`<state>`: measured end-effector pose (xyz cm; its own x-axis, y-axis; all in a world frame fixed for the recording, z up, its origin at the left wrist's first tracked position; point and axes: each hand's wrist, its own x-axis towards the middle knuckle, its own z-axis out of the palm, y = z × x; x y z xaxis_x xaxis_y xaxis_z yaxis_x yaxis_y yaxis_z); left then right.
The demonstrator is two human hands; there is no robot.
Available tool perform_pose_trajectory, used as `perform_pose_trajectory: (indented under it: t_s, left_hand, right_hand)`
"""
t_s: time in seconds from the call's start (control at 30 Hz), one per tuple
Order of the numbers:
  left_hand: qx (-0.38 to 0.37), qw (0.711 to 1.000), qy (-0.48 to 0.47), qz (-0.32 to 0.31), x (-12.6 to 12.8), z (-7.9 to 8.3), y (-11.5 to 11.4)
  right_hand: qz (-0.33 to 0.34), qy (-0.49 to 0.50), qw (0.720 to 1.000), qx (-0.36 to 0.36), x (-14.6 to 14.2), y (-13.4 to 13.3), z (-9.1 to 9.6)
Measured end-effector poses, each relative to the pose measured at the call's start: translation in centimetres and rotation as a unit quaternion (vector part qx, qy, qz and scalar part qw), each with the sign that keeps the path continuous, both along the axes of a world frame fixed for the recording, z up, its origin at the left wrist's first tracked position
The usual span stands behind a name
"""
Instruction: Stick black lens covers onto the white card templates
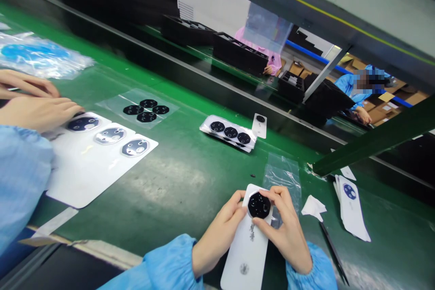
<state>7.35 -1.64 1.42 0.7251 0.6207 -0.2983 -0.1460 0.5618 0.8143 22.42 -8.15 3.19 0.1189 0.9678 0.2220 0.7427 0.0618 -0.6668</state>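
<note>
A white phone back panel [249, 253] with printed marks stands tilted in front of me, its top end between my two hands. On its upper part lies a black octagonal camera lens cover [258, 205] with small holes. My left hand [219, 231] grips the panel's left edge, fingertips beside the cover. My right hand [287, 226] has thumb and index finger on the cover's lower and upper right rim. Under and behind my right hand lies a clear plastic bag [282, 172]. A crumpled white tissue [313, 207] and black tweezers [333, 253] are to the right.
At left, a co-worker's hands [37, 99] rest by a large white sheet [91, 167] with octagonal covers. Loose black covers [147, 117] lie on film. Further back are a stack of lens-cover strips [227, 133] and, right, stacked white panels [353, 213]. A green post [374, 140] slants across.
</note>
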Motion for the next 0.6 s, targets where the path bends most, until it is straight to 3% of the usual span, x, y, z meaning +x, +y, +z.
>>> perform_pose_trajectory:
  t_s: [0.37,0.6]
  left_hand:
    - [-0.041,0.999,-0.022,0.013,0.35,0.38,-0.11]
    - [0.002,0.999,-0.005,0.033,0.94,-0.05,0.15]
  right_hand:
    - [0.005,-0.012,1.0,0.005,-0.04,0.13,-0.05]
    - [0.017,-0.051,0.998,0.026,-0.56,-0.05,-0.26]
